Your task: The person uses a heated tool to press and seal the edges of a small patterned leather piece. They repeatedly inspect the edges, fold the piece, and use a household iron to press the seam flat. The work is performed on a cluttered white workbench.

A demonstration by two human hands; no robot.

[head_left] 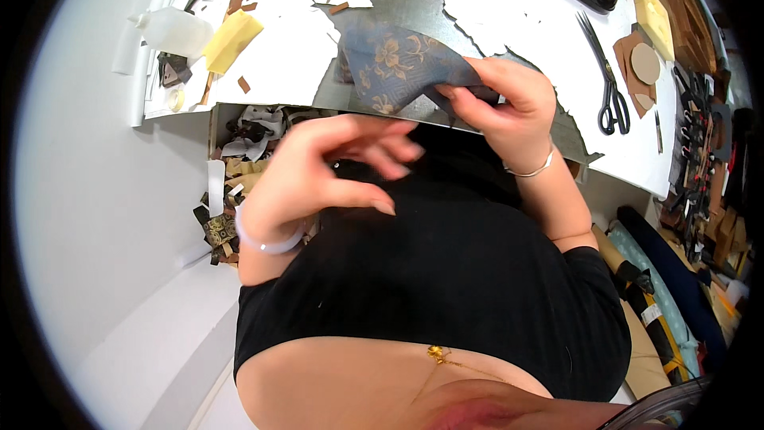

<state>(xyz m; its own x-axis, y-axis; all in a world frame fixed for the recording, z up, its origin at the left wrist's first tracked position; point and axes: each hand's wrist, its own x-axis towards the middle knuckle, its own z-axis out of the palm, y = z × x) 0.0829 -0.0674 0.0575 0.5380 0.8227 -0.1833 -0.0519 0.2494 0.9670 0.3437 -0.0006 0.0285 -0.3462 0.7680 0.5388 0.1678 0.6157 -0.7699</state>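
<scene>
My right hand [509,107] pinches the near corner of a dark blue fabric piece with a golden flower pattern [394,68], which lies over the front edge of the worktable [509,8]. My left hand [326,167] hovers a little below and to the left of the fabric, fingers spread and loosely curled, holding nothing. A pale bangle circles the left wrist and a thin bracelet the right wrist.
Black scissors [609,87] lie on the table to the right. A yellow sponge block [231,40] and a white plastic bottle [177,30] sit at the left. A bin of fabric scraps [239,151] stands under the table edge. Fabric rolls [660,287] lie at the lower right.
</scene>
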